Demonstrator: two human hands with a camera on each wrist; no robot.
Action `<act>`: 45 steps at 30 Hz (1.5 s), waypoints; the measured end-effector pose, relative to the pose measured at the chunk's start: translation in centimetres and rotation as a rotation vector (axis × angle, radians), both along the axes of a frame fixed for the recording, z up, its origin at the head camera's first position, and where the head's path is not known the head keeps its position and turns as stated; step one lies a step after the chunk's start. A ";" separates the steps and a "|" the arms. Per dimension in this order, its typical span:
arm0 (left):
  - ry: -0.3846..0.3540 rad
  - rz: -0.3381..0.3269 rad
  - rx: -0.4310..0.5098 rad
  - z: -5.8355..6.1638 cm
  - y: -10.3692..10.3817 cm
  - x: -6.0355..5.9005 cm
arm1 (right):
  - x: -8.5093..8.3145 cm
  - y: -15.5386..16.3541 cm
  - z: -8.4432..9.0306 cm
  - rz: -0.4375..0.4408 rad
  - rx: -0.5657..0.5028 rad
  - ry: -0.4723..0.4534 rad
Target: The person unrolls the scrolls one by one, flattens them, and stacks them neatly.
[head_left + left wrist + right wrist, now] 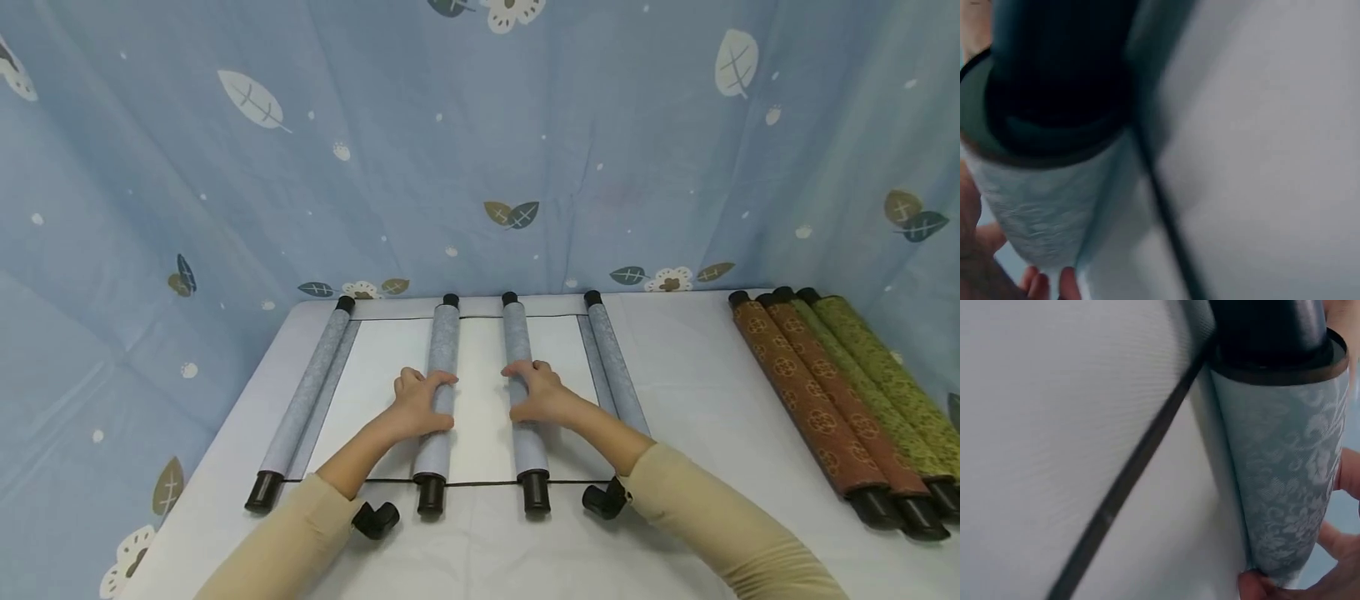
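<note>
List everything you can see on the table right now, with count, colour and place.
Grey scroll rolls: four, pale grey-blue with black end caps; outer two at the sheet's left and right edges, inner two under the hands.
White sheet: one, unrolled flat between the rolls, centre of table.
Patterned scrolls: four, two brown, two green, side by side at the table's right.
Table: one, white.
Backdrop cloth: one, blue with leaf print, behind.
Left hand: grips left inner roll.
Right hand: grips right inner roll.
</note>
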State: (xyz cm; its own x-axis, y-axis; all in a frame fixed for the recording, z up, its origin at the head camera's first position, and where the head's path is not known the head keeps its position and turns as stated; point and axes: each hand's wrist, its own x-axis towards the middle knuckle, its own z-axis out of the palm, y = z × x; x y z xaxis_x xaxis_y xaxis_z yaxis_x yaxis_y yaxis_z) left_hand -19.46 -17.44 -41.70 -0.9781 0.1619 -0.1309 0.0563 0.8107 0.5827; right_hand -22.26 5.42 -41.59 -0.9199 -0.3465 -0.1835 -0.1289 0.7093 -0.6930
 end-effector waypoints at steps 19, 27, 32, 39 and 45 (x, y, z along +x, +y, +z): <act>-0.070 -0.031 -0.072 -0.1 -1.5 -0.3 | -0.2 1.6 -0.2 0.074 0.117 -0.002; 0.055 0.118 -0.054 -0.6 -1.6 0.2 | 0.1 2.2 0.0 0.018 0.224 0.168; 0.046 0.175 0.029 -0.7 -2.1 0.2 | 0.3 2.7 0.3 -0.005 0.220 0.169; 0.037 0.175 0.082 -0.4 -3.2 0.5 | 0.4 3.2 0.6 0.006 0.185 0.161; 0.018 0.140 0.100 0.2 -4.1 0.9 | 0.6 3.7 0.7 0.014 0.186 0.145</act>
State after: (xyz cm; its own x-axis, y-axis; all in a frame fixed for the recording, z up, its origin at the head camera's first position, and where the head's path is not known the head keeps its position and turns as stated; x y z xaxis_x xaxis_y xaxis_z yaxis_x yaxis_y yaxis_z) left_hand -18.56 -21.51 -41.51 -0.9940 0.0357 -0.1034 -0.0418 0.7497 0.6604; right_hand -21.69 9.10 -40.88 -0.9367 -0.3319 -0.1113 -0.2285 0.8205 -0.5240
